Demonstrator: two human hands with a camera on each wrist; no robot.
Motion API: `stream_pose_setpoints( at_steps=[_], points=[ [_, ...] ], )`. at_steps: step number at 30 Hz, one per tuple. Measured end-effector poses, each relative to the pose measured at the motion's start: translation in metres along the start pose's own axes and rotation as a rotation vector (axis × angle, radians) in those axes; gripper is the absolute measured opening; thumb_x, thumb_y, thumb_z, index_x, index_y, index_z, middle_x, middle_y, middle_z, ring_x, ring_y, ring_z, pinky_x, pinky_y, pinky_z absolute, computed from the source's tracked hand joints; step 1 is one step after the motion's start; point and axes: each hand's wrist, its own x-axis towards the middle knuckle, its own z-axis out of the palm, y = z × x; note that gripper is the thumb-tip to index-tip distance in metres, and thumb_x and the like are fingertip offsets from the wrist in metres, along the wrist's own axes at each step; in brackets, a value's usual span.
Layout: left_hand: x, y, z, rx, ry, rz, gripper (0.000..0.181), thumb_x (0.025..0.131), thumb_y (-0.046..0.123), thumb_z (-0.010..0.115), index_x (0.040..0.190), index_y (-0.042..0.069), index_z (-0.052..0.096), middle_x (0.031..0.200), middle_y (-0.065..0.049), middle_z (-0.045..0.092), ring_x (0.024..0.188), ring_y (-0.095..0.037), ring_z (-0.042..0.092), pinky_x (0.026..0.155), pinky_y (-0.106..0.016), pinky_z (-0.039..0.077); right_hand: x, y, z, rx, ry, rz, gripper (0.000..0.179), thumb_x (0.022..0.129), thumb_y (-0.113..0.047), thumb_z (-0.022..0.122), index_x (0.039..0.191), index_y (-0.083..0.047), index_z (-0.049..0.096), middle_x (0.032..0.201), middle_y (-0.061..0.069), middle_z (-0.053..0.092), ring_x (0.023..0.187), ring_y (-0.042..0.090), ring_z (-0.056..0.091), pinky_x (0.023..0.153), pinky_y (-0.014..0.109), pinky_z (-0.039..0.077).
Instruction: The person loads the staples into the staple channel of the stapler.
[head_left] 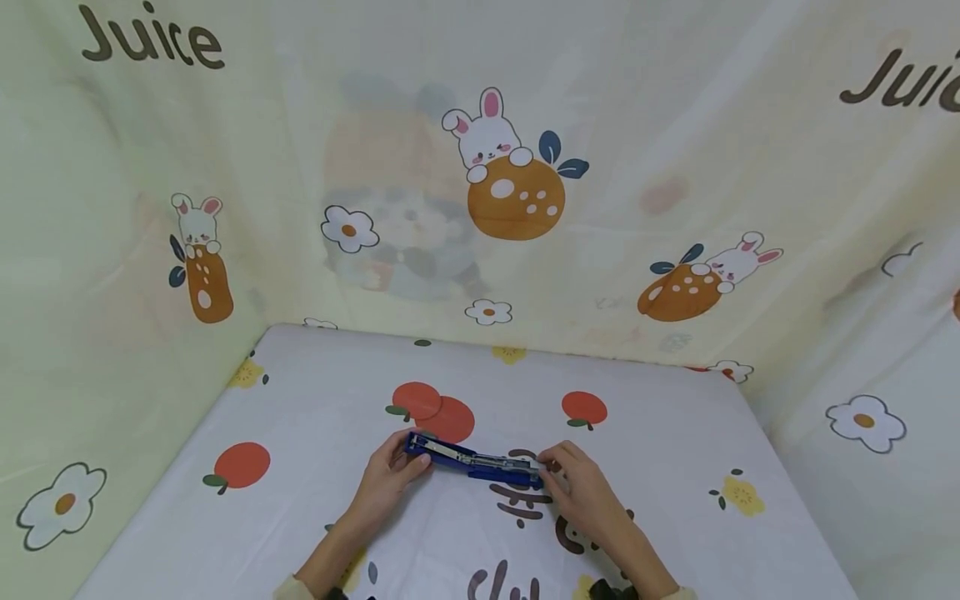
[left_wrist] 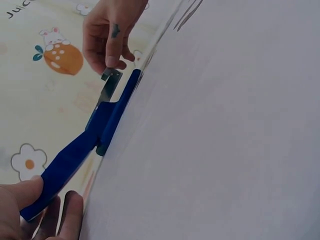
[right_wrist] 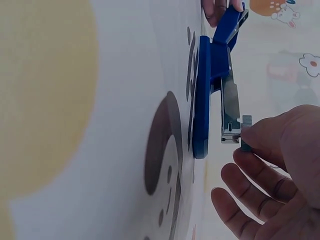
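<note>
A blue stapler (head_left: 491, 468) is unfolded, its top arm swung back and its metal staple channel (right_wrist: 231, 107) exposed. My left hand (head_left: 386, 479) grips the end of the top arm, thumb on one side and fingers on the other, as the left wrist view shows. The base (right_wrist: 202, 100) lies along the tabletop. At the front end of the channel, my right hand (head_left: 581, 487) pinches a small ridged grey strip of staples (right_wrist: 247, 121) between thumb and index finger. Its other fingers (right_wrist: 245, 187) are spread, loosely bent.
The table (head_left: 660, 442) wears a white cloth printed with red fruits, yellow flowers and dark lettering. Pale curtains (head_left: 420, 150) with printed rabbits and flowers enclose it at the back and both sides.
</note>
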Motion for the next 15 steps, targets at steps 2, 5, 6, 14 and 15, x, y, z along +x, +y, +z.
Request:
stream_pose_setpoints(
  at_steps=[2,5,6,14,15],
  points=[
    [0.0001,0.0004,-0.0002,0.001,-0.002,0.009,0.051,0.101,0.015,0.073,0.148,0.010,0.056,0.152,-0.015,0.060,0.147,-0.033,0.055,0.107,-0.023,0.057,0.0012,-0.0005,0.0000,-0.004,0.001,-0.001,0.017,0.094,-0.009,0.080,0.108,-0.016,0.073,0.105,-0.003,0.068,0.094,0.009,0.066,0.082,0.025,0.061],
    [-0.0001,0.0019,0.0000,-0.005,-0.008,0.011,0.051,0.101,0.015,0.073,0.149,0.008,0.056,0.153,-0.017,0.059,0.147,-0.035,0.054,0.106,-0.023,0.058,0.0024,-0.0018,-0.0004,-0.005,-0.005,0.015,0.018,0.094,-0.009,0.080,0.109,-0.016,0.073,0.106,-0.004,0.068,0.094,0.009,0.065,0.082,0.025,0.061],
    [0.0001,0.0022,0.0001,-0.011,-0.010,0.008,0.051,0.101,0.015,0.073,0.149,0.008,0.055,0.153,-0.017,0.059,0.147,-0.035,0.054,0.106,-0.023,0.058,0.0026,-0.0021,-0.0005,-0.004,-0.010,0.021,0.018,0.094,-0.009,0.080,0.109,-0.016,0.073,0.106,-0.004,0.068,0.094,0.009,0.065,0.083,0.025,0.061],
    [0.0000,0.0018,0.0003,-0.028,-0.008,-0.006,0.051,0.101,0.013,0.073,0.148,0.009,0.056,0.152,-0.017,0.060,0.145,-0.034,0.056,0.103,-0.023,0.060,0.0035,-0.0029,0.0002,0.003,-0.030,0.038,0.017,0.095,-0.011,0.080,0.110,-0.017,0.074,0.106,-0.005,0.068,0.093,0.007,0.064,0.083,0.024,0.061],
    [0.0000,0.0017,0.0003,-0.029,-0.010,-0.005,0.051,0.101,0.013,0.073,0.148,0.008,0.056,0.152,-0.017,0.060,0.145,-0.033,0.056,0.103,-0.023,0.060,0.0036,-0.0029,0.0005,0.002,-0.030,0.037,0.017,0.095,-0.011,0.080,0.110,-0.017,0.074,0.106,-0.005,0.068,0.093,0.006,0.064,0.083,0.024,0.061]
  ],
)
